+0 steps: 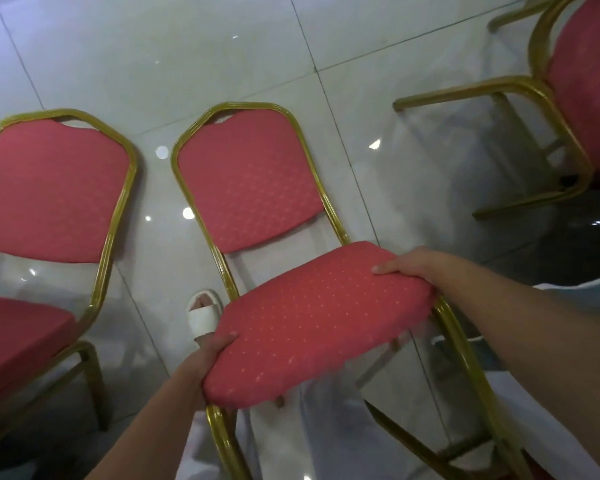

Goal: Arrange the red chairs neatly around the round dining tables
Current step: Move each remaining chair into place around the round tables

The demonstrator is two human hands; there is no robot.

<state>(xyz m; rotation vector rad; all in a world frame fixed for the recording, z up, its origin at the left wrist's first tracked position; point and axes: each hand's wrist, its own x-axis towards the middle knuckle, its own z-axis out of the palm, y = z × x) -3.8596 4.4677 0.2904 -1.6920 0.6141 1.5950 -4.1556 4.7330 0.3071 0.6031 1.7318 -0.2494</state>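
A red chair with a gold metal frame is tipped backward in the middle of the view, its backrest toward the floor. My left hand grips the near left edge of its seat cushion. My right hand grips the seat's right edge, thumb on top. A second red chair stands just to the left, close beside it. A third red chair is at the upper right, only partly in view. No round table is visible.
The floor is glossy white tile with dark joints. My foot in a white sandal shows under the held chair's seat. White fabric lies below the seat at the bottom.
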